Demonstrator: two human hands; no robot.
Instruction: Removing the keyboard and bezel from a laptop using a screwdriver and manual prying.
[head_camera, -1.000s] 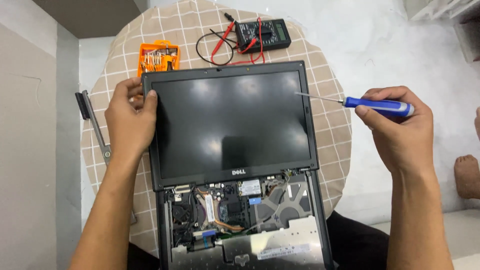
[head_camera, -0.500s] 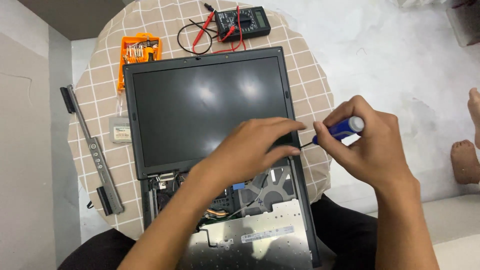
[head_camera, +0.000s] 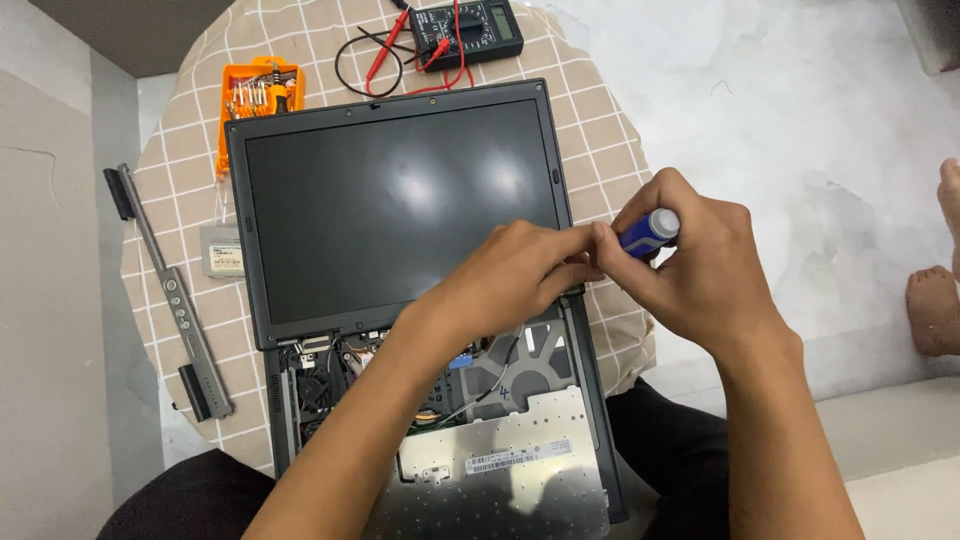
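Head view: we are looking down at a laptop (head_camera: 400, 210) lying open on a round table with a checked cloth (head_camera: 600, 130), and we are placing everything else by that laptop. Far to its left a long grey strip (head_camera: 170, 295) is lying on the cloth, and just beside its left edge a small flat silver box (head_camera: 222, 250) is sitting. At the laptop's upper left corner an orange case of screwdriver bits (head_camera: 255, 95) is resting, and beyond its top edge a black meter (head_camera: 467, 28) with red and black leads is lying. The laptop's screen is dark, and its lower half is lying open, showing wiring, a fan and an upturned keyboard (head_camera: 500, 465). We are reaching our left hand (head_camera: 510, 275) across the laptop's lower right corner, fingers pinched together and touching the screwdriver (head_camera: 648, 232) near its shaft. Our right hand (head_camera: 700, 265) is hovering just off the laptop's right edge, curled closed around the screwdriver's blue handle. The screwdriver's tip is hidden behind our fingers.
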